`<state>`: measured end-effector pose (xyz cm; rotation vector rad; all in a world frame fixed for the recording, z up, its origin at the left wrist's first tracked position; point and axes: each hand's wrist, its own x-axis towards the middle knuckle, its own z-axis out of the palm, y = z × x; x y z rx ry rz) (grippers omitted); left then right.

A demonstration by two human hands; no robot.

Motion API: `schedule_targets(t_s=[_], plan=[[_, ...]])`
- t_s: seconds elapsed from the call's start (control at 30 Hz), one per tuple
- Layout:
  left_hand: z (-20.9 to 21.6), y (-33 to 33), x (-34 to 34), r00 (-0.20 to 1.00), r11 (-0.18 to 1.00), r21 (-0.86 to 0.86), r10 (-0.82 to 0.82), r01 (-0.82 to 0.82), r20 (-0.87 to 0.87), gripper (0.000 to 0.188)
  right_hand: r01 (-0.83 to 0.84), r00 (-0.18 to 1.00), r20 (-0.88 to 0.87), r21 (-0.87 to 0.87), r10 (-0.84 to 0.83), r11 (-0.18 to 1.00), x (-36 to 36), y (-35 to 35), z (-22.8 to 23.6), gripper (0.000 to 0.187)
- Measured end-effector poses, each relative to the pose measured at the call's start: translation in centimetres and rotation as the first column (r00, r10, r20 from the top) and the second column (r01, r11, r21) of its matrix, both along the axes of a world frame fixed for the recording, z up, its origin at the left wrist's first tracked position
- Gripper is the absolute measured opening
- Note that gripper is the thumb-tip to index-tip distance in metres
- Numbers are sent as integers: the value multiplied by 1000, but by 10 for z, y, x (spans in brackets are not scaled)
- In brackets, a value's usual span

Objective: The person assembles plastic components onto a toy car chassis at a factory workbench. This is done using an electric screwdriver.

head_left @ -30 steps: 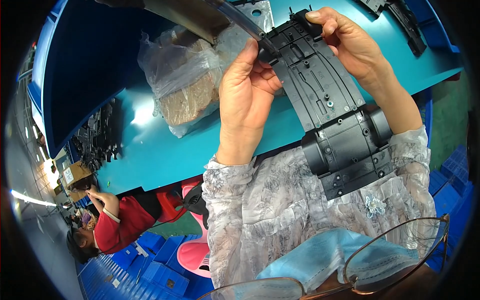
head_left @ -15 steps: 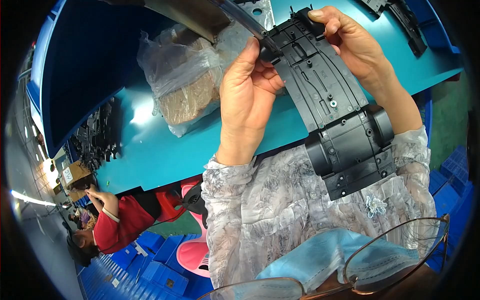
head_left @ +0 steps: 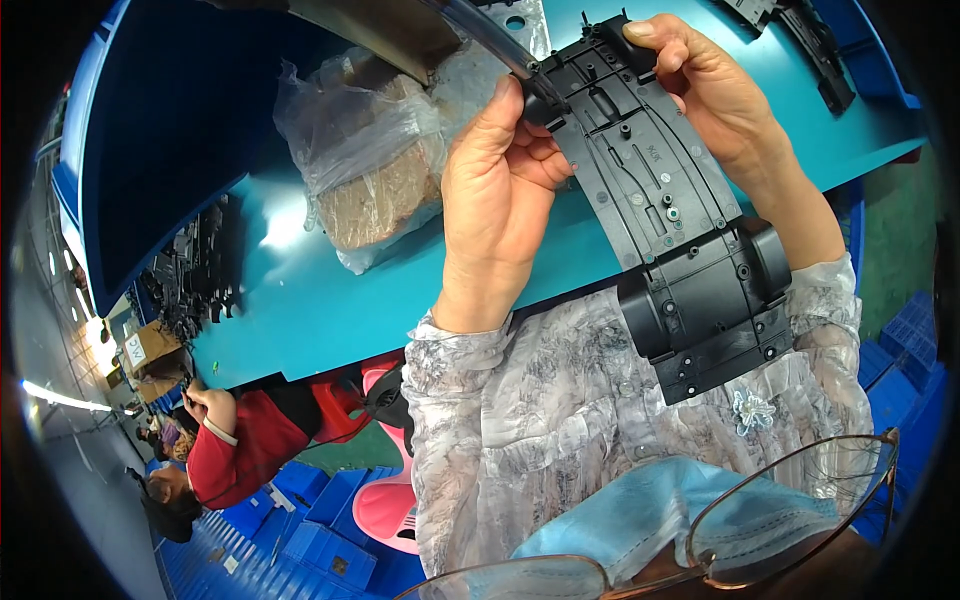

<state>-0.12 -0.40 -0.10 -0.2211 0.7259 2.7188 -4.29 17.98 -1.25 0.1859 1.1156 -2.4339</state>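
Head view: black molded panel [head_left: 706,292] held up across near edge of turquoise table [head_left: 300,330]. Left hand [head_left: 497,195] pinches panel's far left corner; right hand [head_left: 722,98] pinches far right corner. Left of panel, plastic-wrapped bundle [head_left: 385,190], turquoise strip between it and edge.

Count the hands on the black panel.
2: left hand at the upper left of the black panel, right hand at its upper right corner. No other shows.
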Motion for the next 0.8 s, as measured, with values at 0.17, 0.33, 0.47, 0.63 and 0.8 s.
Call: schedule_targets(t_s=[0.17,0.33,0.47,0.63,0.8], plan=[[-1,0,1,1000,1000,-2,5,-5,15,23,-2,1000,-17,-30,2,1000,0,3,-5,7],[-1,0,2,1000,1000,13,17,-18,17,22,66,998,13,-4,-66,998,2,1,-3,6],[2,3,2,999,998,-48,45,-44,29,22,-23,1000,14,-159,26,987,3,2,-3,6],[4,4,3,999,997,-75,38,-37,6,22,54,998,-44,-3,-54,999,3,3,-4,6],[3,2,3,999,999,-32,40,-40,14,22,97,995,-9,35,-97,995,5,0,1,6]])
